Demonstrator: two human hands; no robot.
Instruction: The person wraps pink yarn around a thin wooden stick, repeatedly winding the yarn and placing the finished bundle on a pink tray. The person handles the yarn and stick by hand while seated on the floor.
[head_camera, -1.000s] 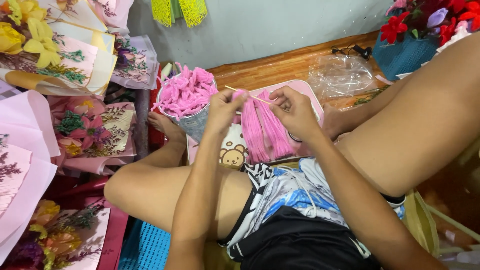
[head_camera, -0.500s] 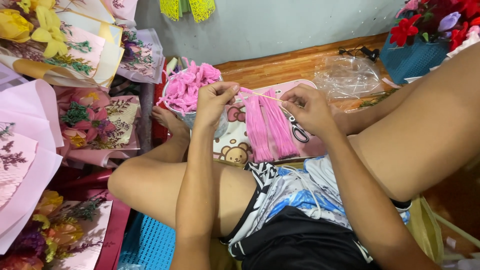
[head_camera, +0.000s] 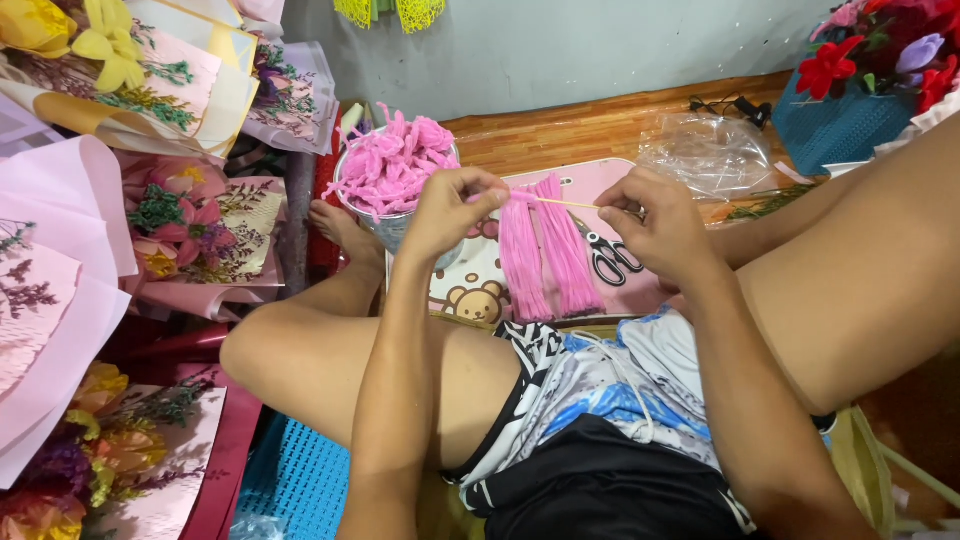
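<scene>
Wooden floor (head_camera: 600, 125) is seen under a grey wall, and a pink tray (head_camera: 470, 275) with a bear picture is laid on it. Above the tray, a thin pale stick (head_camera: 565, 203) is held level between both hands. Its left end is pinched by the fingers of the left hand (head_camera: 455, 210), where a bit of pink fuzzy wire (head_camera: 520, 197) is wound on. Its right end is gripped by the closed fingers of the right hand (head_camera: 655, 225). Only a short piece of the stick is wrapped, so the winding looks just begun, and most of the stick is bare.

Below the stick, a bunch of straight pink wires (head_camera: 545, 255) is laid on the tray, not yet used. Black-handled scissors (head_camera: 610, 260) are set just beside them. Behind the left hand, a metal bowl (head_camera: 395, 225) is heaped with pink curled pieces (head_camera: 395, 165), so many look finished.

Further out, a clear plastic bag (head_camera: 705, 150) is lying on the floor. Wrapped flower bouquets (head_camera: 150, 100) are piled at the left, and a blue basket (head_camera: 840, 125) of red flowers is placed at the right.
</scene>
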